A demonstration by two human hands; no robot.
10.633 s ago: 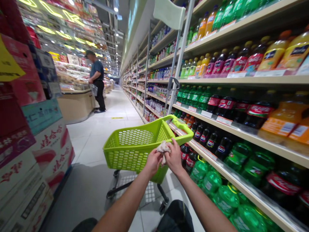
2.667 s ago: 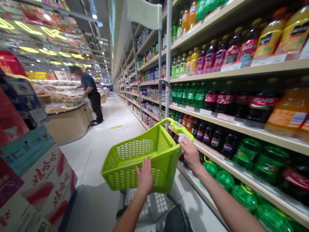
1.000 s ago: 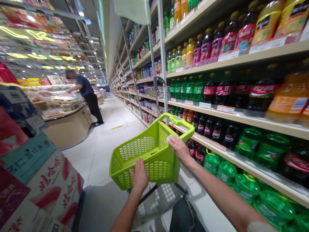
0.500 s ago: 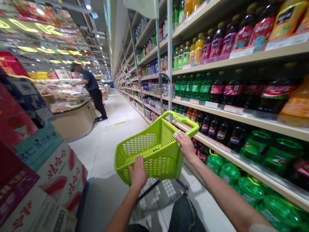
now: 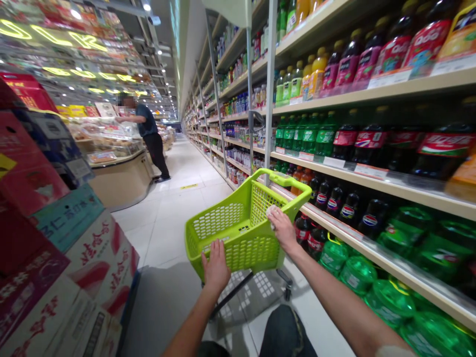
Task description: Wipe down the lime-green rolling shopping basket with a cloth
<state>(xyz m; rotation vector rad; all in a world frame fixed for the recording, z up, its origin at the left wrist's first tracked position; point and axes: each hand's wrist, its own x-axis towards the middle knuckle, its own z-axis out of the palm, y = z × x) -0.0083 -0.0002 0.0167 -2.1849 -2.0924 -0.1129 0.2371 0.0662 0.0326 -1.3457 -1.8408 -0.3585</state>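
Observation:
A bright green plastic shopping cart (image 5: 245, 255) with perforated sides stands angled in front of me. My left hand (image 5: 216, 265) lies against the near side wall of its basket, fingers stretched up to the rim and thumb apart. In my right hand (image 5: 282, 228) is a crumpled white wipe (image 5: 272, 211), tissue or cloth, pressed on the near rim below the cart's handle (image 5: 284, 179). The fingers are closed around it, so only part of the wipe shows. No goods are visible in the basket.
Shelves (image 5: 334, 168) of bottled drinks line the right side, close to the cart. Stacked drink cartons (image 5: 96, 248) rise at the left. Farther along the aisle, a person (image 5: 150, 131) leans over a curved display counter (image 5: 119, 183). White floor tiles (image 5: 174, 213) run between.
My right hand has slid with the wipe down the near rim, away from the handle. My left hand stays at the basket's side. The whole view has shifted slightly.

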